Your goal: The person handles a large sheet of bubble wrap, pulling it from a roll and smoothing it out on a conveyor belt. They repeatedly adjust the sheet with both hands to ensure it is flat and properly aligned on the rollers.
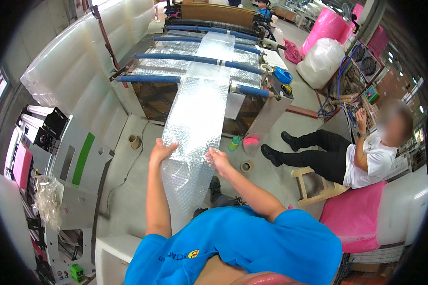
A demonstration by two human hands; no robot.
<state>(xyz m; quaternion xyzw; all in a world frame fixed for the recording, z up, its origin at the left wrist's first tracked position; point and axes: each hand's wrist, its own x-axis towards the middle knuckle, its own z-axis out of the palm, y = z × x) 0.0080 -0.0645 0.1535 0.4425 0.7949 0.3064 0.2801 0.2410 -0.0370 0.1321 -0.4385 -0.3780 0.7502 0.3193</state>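
A long strip of clear bubble wrap [195, 109] runs from the machine down toward my body, passing over its blue rollers [161, 59]. My left hand [163, 150] grips the strip's left edge, thumb on top and the other fingers partly hidden. On the opposite edge, my right hand [217, 159] pinches the film, which is crumpled near the fingertips. Below my hands the strip narrows and hangs toward my legs. Bright glare covers much of its middle.
A person in a white shirt [371, 164] sits on a wooden stool [314, 185] at the right. A green bottle [233, 143], a cup with pink contents [250, 144] and a cardboard core [247, 166] stand on the floor. Another machine [76, 175] is at the left.
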